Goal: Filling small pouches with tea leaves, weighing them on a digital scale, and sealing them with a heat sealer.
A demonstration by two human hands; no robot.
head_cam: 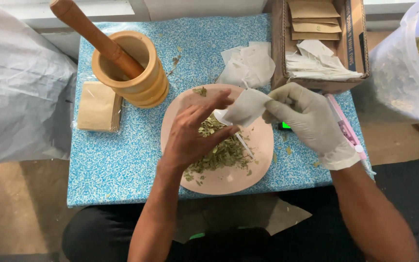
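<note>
My bare left hand hovers over a pink plate of crushed green leaves, fingers spread and reaching toward a small white sachet. My right hand, in a white glove, pinches that sachet by its right edge above the plate. A thin white spoon handle lies among the leaves under the sachet. Whether the left fingertips touch the sachet is unclear.
A wooden mortar with its pestle stands at the back left, brown packets beside it. Loose white sachets and a cardboard box of sachets sit behind. A pink tool lies at right, a plastic tub of leaves beyond.
</note>
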